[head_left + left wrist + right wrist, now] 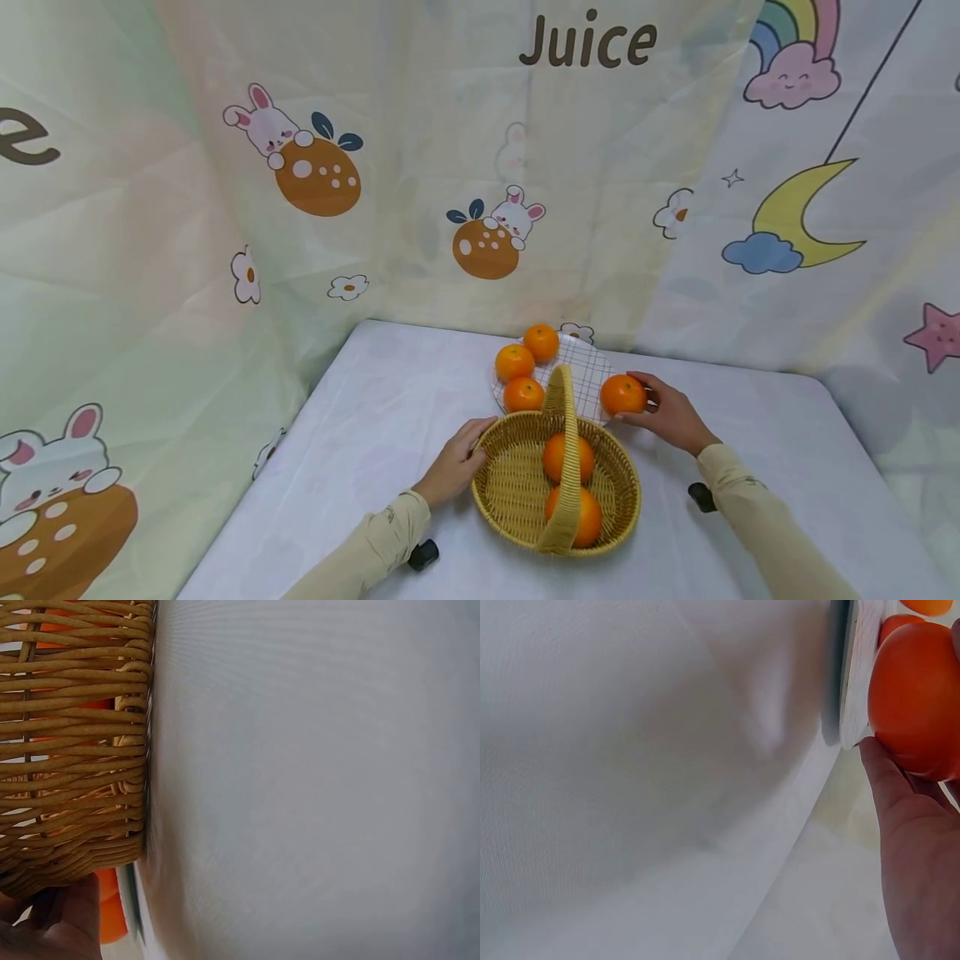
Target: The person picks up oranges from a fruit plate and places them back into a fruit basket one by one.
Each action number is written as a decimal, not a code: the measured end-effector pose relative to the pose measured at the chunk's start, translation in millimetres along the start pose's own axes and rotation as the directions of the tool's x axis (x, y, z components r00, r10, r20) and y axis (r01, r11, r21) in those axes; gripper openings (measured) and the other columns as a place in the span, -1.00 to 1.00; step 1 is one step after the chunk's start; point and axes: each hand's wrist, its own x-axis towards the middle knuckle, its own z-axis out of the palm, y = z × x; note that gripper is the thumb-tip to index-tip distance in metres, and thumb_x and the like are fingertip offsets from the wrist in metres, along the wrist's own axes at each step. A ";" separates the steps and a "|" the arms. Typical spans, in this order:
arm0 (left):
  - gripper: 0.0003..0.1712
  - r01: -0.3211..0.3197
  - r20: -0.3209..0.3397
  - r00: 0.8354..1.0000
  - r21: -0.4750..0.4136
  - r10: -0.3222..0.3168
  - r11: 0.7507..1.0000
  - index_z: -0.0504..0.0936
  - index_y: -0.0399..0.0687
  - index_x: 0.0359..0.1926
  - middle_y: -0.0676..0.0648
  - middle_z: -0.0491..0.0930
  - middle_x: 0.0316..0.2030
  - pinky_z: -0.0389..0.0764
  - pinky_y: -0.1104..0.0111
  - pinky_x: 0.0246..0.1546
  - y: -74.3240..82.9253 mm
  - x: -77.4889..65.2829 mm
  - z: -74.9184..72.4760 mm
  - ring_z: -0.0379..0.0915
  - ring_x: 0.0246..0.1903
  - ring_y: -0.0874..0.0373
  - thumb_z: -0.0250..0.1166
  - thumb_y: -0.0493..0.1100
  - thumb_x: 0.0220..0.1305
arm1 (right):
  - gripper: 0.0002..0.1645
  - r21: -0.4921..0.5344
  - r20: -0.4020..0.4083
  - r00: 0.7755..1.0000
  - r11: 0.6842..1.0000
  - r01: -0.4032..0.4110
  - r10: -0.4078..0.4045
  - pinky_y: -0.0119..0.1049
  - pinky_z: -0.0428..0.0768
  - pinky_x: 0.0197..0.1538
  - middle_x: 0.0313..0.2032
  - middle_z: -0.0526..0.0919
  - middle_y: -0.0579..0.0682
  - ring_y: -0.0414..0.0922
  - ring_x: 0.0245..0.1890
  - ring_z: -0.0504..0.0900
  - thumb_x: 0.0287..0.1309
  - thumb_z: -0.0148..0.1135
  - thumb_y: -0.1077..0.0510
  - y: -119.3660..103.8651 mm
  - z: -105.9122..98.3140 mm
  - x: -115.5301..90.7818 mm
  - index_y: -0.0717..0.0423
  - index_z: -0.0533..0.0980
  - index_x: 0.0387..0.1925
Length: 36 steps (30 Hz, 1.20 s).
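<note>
My left hand [453,462] grips the left rim of a yellow wicker basket [510,492] with a tall arched handle. Two oranges [567,457] lie inside, partly hidden behind that handle. On the far side, my right hand [675,418] holds another orange [622,394] between thumb and fingers, over the right edge of a white checked plate [581,367]. The right wrist view shows this orange [915,701] large, beside the plate's edge [857,682]. Three oranges [514,364] sit along the plate's left side. Through the weave in the left wrist view, the basket [71,757] shows orange patches.
A white cloth covers the table [397,375]. Printed fabric [420,142] with rabbits, fruit and a moon hangs behind it and along both sides. Small black devices [423,555] are at both wrists. The basket stands in front of the plate, overlapping its near edge in the head view.
</note>
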 end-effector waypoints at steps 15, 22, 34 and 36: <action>-0.40 -0.003 -0.010 1.000 0.012 0.003 1.000 0.26 -0.14 0.43 -0.04 0.37 0.26 0.35 0.16 0.26 -3.1 -2.1 3.4 0.32 0.25 0.08 -0.01 -0.32 0.38 | 0.11 0.032 -0.014 1.000 0.999 0.022 -0.022 -0.05 0.52 0.10 0.32 0.32 0.19 0.19 0.20 0.45 -0.09 0.50 -0.19 -26.3 -4.2 -50.9 0.10 0.21 0.42; -0.39 0.032 -0.007 0.999 -0.002 -0.032 0.999 0.25 -0.08 0.44 0.03 0.36 0.27 0.31 0.20 0.29 -1.3 -1.5 2.2 0.29 0.27 0.15 0.00 -0.33 0.39 | 0.03 0.036 -0.016 0.996 0.995 0.091 -0.090 -0.18 0.56 0.06 0.26 0.40 0.12 0.11 0.15 0.51 -0.09 0.51 -0.14 -52.5 -8.7 -80.4 0.06 0.27 0.38; -0.40 0.043 -0.010 0.999 -0.033 -0.044 0.999 0.25 -0.16 0.43 -0.09 0.36 0.27 0.28 0.13 0.30 24.0 -3.2 -2.1 0.30 0.27 0.07 -0.02 -0.40 0.38 | -0.05 0.096 0.000 0.996 0.991 0.091 -0.092 -0.28 0.61 -0.01 0.19 0.49 -0.01 -0.08 0.09 0.55 -0.12 0.54 -0.08 -77.3 -2.3 -131.0 0.00 0.34 0.33; -0.40 0.042 -0.009 0.999 -0.045 -0.043 0.998 0.25 -0.17 0.42 -0.18 0.36 0.26 0.27 0.07 0.30 36.0 -4.8 -4.6 0.30 0.27 0.00 -0.03 -0.43 0.38 | -0.05 0.109 0.004 0.995 0.989 0.099 -0.100 -0.27 0.61 -0.01 0.19 0.50 -0.02 -0.12 0.08 0.55 -0.12 0.54 -0.07 -78.9 -0.4 -133.7 0.01 0.35 0.32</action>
